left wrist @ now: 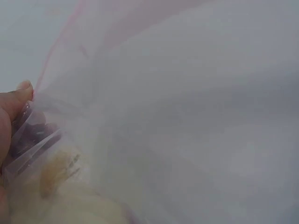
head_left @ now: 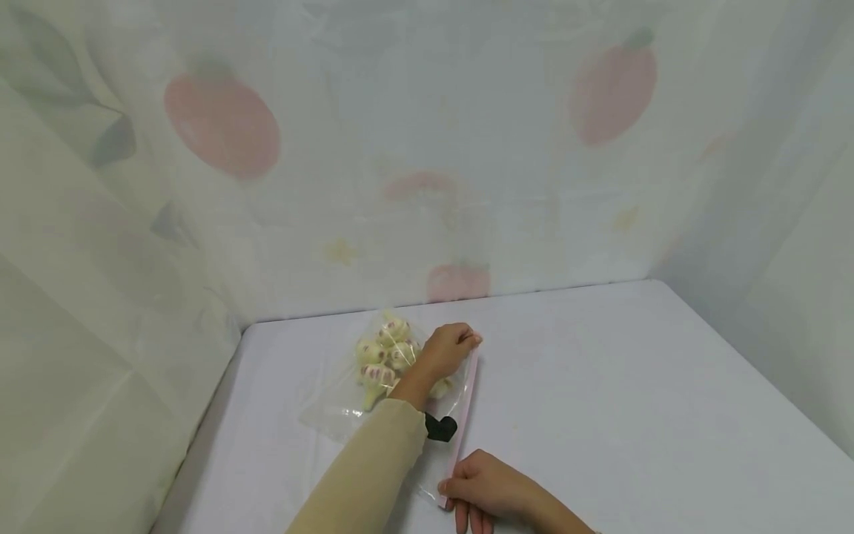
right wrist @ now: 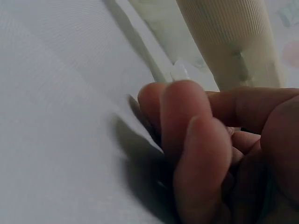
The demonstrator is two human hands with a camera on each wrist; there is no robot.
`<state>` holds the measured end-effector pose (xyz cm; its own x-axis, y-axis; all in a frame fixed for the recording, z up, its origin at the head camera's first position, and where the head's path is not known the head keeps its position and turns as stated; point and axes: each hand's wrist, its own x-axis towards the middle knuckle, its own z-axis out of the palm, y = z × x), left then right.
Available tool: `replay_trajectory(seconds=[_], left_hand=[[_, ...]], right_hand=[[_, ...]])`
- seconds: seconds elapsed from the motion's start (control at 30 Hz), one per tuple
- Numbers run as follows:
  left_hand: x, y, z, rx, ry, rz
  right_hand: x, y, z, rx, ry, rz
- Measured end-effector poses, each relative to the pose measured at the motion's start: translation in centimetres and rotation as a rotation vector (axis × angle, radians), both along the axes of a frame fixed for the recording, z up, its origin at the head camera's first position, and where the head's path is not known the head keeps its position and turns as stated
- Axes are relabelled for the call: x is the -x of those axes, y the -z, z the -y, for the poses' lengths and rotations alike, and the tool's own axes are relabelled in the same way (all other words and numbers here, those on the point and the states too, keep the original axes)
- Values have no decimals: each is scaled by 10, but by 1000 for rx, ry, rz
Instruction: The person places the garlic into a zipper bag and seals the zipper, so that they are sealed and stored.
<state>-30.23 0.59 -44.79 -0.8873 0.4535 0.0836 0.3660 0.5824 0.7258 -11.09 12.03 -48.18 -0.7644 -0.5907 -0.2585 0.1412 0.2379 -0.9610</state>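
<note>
A clear plastic zip bag with a pink zip strip along its right edge lies on the table. Several garlic bulbs, pale with purple streaks, are inside it. My left hand reaches across the bag and pinches the far end of the strip. At the near end, my right hand pinches the strip's corner between thumb and finger. The left wrist view has the left thumb against the pink edge, with blurred clear film filling most of the picture. Curled right fingers hide most of their grip in the right wrist view.
A white-covered table extends to the right of the bag. Pale curtains with fruit prints hang behind it and at both sides. A dark heart-shaped patch shows beside the left cuff.
</note>
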Motion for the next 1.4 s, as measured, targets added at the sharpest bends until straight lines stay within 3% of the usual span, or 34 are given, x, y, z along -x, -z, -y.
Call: replay_trajectory(seconds=[0.33,0.47,0.57,0.7,0.83,1.03,1.17,1.3,1.4], left_hand=[[1,2,-2,21,-14,-10],[1,1,-4,42,-48,-46],[0,-1,-4,9,-87,-59],[-3,-2,-1,-42,-135,-127],[-8,-11,11,-72,-172,-201],[-16,-32,51,-37,-196,-217],[-21,-39,97,-34,-261,-121],[-27,-29,147,-56,-373,-53],[-32,-15,179,15,-431,-16]], right_hand=[[0,-1,0,-47,19,-20],[5,2,0,-47,56,-33],[8,5,3,-47,106,-41],[8,8,4,-36,169,-12],[10,8,3,-8,231,25],[18,2,-9,20,282,32],[25,-1,-15,16,310,17],[31,-2,-21,7,332,1],[34,-1,-25,16,349,14]])
